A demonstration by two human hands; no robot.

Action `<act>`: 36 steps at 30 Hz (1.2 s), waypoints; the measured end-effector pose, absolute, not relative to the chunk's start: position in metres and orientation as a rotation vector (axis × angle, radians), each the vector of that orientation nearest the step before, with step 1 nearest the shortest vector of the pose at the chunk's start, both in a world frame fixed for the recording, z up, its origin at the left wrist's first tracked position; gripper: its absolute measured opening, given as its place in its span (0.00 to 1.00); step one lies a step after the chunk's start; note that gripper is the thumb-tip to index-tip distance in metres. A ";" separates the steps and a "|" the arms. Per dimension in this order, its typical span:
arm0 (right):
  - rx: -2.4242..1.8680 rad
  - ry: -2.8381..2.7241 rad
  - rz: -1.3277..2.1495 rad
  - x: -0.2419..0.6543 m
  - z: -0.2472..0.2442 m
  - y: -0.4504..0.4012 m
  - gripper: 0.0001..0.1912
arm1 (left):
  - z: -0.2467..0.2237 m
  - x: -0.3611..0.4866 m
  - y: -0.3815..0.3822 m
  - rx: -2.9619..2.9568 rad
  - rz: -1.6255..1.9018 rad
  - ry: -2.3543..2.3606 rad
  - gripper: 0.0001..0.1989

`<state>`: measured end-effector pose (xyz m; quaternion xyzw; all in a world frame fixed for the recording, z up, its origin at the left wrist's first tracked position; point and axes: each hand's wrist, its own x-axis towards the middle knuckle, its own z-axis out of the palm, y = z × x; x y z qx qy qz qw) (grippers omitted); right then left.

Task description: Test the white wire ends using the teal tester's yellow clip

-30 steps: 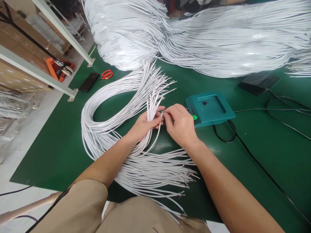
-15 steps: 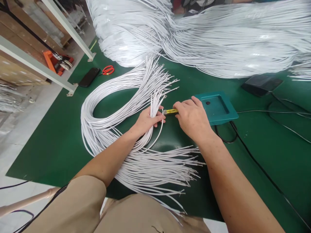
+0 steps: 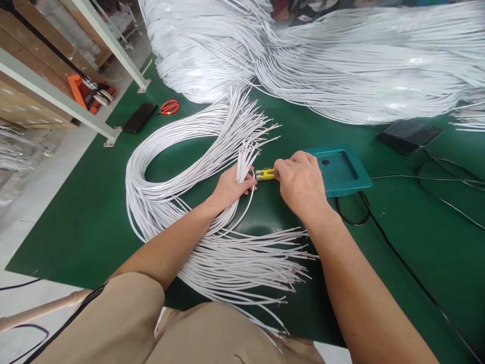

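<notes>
My left hand (image 3: 232,188) is closed around a bunch of white cables (image 3: 242,164), whose cut ends stick up above the fingers. One cable from the bunch bends apart and passes up by the left fingertips. In my right hand (image 3: 303,184) is a pair of small yellow snips (image 3: 266,174), pointing left. Their metal tip is right beside that single cable at my left fingertips; whether the blades touch it cannot be made out. A looped bundle of white cables (image 3: 138,174) lies around my left forearm, its loose ends (image 3: 280,247) spread toward the right.
A teal tray (image 3: 366,179) lies beyond my right hand, near a dark box (image 3: 409,135) and black cords (image 3: 397,253). Large heaps of white cables (image 3: 359,71) cover the far side of the green table (image 3: 76,227). A phone (image 3: 140,118) and red-handled scissors (image 3: 170,106) lie at left.
The snips have turned in my right hand, showing more of their handles, and my right hand has shifted slightly right. My left hand keeps its hold on the cables.
</notes>
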<state>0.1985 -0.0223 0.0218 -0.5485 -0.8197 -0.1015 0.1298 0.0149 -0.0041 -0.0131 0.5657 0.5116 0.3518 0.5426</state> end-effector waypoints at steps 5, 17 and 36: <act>-1.597 -2.379 -0.260 0.198 0.024 -0.023 0.14 | -0.016 0.016 -0.004 1.395 0.817 1.247 0.18; -1.843 -1.961 -0.354 0.218 0.021 -0.030 0.22 | -0.007 0.008 -0.003 1.240 0.815 1.182 0.20; -1.429 -2.136 1.226 0.164 0.046 -0.054 0.15 | -0.005 -0.004 -0.002 0.972 0.855 0.980 0.18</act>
